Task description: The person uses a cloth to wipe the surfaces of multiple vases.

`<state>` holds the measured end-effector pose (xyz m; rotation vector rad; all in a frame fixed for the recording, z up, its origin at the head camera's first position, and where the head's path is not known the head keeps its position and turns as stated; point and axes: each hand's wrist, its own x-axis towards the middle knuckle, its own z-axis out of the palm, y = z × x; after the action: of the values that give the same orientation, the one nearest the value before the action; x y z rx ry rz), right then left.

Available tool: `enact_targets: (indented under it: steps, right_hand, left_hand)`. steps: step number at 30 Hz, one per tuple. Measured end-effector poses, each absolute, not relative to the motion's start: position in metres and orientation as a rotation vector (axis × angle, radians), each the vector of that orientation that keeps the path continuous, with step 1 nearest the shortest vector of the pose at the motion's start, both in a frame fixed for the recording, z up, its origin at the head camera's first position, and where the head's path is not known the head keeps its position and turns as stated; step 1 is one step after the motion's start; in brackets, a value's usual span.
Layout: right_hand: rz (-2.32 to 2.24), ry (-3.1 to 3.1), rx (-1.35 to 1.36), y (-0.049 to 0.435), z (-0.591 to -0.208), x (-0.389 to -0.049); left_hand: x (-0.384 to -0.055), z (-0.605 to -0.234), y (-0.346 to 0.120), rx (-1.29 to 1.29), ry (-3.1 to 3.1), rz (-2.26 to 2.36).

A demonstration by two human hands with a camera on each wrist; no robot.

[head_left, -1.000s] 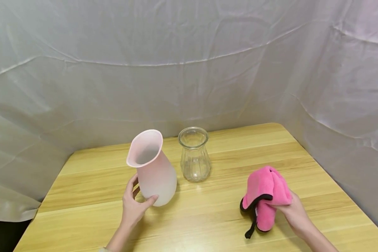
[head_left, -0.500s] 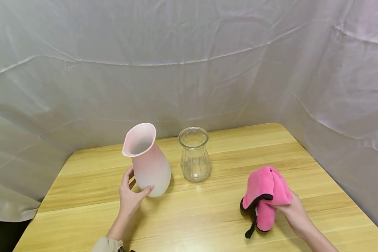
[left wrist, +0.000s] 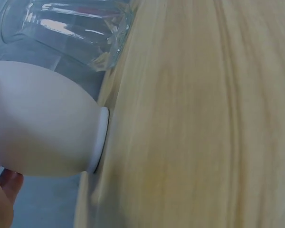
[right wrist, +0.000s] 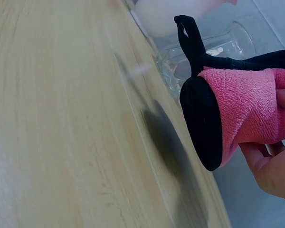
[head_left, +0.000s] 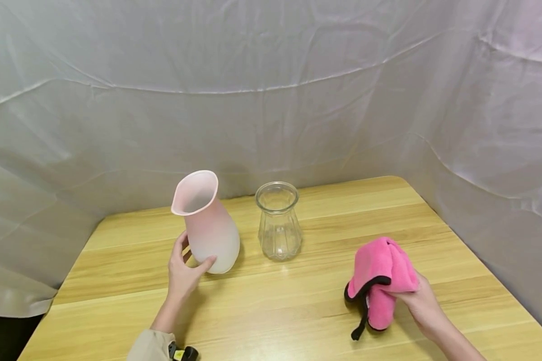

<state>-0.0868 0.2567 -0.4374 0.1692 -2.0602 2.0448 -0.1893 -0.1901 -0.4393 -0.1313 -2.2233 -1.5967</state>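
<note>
A pink-to-white frosted vase (head_left: 213, 233) with a flared, uneven mouth stands at the left of the table, its base right at the wood in the left wrist view. My left hand (head_left: 181, 273) grips its lower body, thumb in front and fingers round the left side. To its right is a clear ribbed glass vase (head_left: 280, 233), upright and untouched. My right hand (head_left: 422, 301) holds a bunched pink towel (head_left: 381, 276) with black edging and a black hanging loop. In the right wrist view the towel (right wrist: 247, 107) hangs above the tabletop, its shadow below; some fingers are hidden by its folds.
The light wood table (head_left: 298, 311) runs back to a grey cloth curtain (head_left: 271, 125), which also closes off both sides. A black device with a yellow label (head_left: 180, 352) sits at the left wrist beside a beige sleeve (head_left: 150, 346).
My left hand has carried the frosted vase away from me and slightly left, toward the back of the table. The right hand with the towel and the glass vase stay where they were.
</note>
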Motion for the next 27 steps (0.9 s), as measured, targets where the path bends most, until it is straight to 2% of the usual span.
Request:
enact_targets:
  steps: [5, 17, 27]
  right_hand:
    - [1.96, -2.133, 0.14, 0.262, -0.436, -0.088]
    - [1.231, -2.628, 0.001, 0.283, -0.412, -0.104]
    - [0.834, -2.846, 0.114, 0.261, -0.407, -0.138]
  left_hand:
    - [-0.185, -0.438, -0.191, -0.205, -2.355, -1.467]
    - [-0.154, -0.449, -0.219, -0.226, -2.643, -1.243]
    - [-0.146, -0.441, -0.228, -0.222, -2.675, -1.187]
